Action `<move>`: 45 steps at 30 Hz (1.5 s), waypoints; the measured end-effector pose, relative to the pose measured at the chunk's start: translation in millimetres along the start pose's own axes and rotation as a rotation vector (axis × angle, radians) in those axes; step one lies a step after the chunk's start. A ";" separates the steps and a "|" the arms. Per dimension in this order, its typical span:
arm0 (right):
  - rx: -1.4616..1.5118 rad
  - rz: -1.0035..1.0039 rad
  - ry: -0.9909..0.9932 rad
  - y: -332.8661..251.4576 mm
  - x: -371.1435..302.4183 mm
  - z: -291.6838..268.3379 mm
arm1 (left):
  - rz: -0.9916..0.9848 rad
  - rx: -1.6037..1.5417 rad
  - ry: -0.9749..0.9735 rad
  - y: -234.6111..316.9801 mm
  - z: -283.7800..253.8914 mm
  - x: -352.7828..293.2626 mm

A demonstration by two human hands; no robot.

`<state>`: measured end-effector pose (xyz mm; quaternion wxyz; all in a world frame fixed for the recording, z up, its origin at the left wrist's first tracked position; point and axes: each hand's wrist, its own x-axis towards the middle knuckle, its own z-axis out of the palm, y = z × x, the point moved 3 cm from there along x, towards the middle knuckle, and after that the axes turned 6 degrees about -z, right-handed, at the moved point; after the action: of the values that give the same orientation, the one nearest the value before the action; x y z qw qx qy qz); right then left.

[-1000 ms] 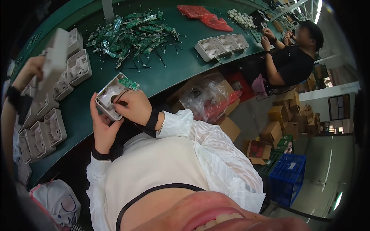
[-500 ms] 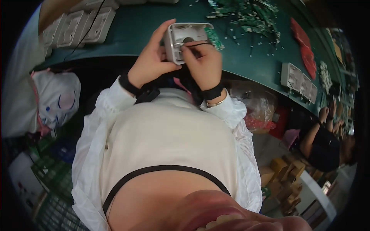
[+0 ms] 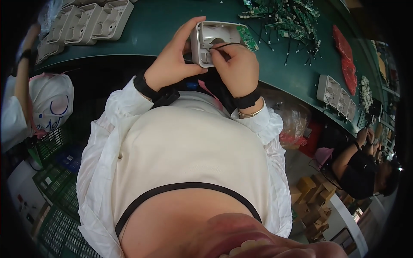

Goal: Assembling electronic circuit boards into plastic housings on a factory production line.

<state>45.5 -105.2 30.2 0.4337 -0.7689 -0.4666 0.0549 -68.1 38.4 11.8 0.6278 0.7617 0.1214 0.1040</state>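
At the near edge of a green workbench [image 3: 150,34], the left hand [image 3: 172,60] grips 1 pale housing [image 3: 215,33]; the right hand [image 3: 238,69] appears to pinch a black wire [image 3: 230,44] inside. A hard tug could dislodge the circuit board [image 3: 247,38] at its rim.

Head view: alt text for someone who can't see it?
A person's left hand holds an open pale housing; the right hand reaches inside, fingertips at a black wire. A green circuit board shows at the housing's right edge, more boards heaped farther right.
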 end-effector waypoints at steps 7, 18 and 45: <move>0.009 -0.175 -0.107 12.2 3.8 -6.0 | -0.140 -0.205 -0.008 0.9 9.7 -1.7; -0.022 -0.282 0.183 46.4 8.8 -39.0 | -0.249 -0.253 0.005 -1.0 3.8 3.1; 0.116 -0.213 -0.171 5.6 -5.4 -52.3 | 0.084 0.224 -0.103 13.3 -7.1 27.1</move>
<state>71.9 -142.6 56.8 0.4393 -0.6811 -0.5771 0.1008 -43.8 51.1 26.4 0.5393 0.8359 0.0679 0.0764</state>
